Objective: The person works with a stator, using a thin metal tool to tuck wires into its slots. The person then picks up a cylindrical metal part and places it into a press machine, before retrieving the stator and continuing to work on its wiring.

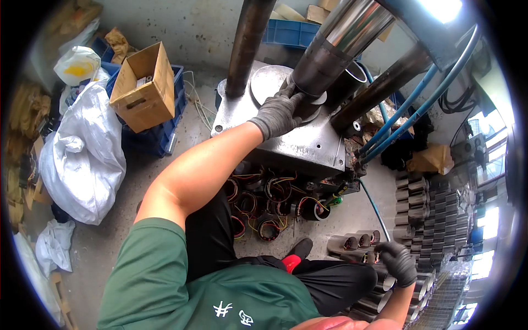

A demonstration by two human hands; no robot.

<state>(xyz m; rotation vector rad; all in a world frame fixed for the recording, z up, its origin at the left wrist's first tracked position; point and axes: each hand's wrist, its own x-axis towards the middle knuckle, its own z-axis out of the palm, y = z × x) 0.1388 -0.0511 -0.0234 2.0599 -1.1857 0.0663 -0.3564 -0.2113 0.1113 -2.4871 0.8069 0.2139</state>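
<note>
My left hand (279,114), in a dark grey work glove, reaches to the press, its fingers curved against a dark metal cylinder (318,70) below the shiny ram (357,27). Under the cylinder, round plates lie on the steel press table (264,146); my hand partly hides them. Low on the right, my gloved right hand (399,263) is closed at the end of a thin blue-green rod (374,206). That rod slants up to the side of the press.
Wound stators (269,230) with coloured wires stand beneath the press. Metal sleeves (421,209) are stacked at right. Blue hoses (421,113) run beside a press column (385,85). A cardboard box (144,88) rests on a blue crate (148,140) at left, near a white sack (85,154).
</note>
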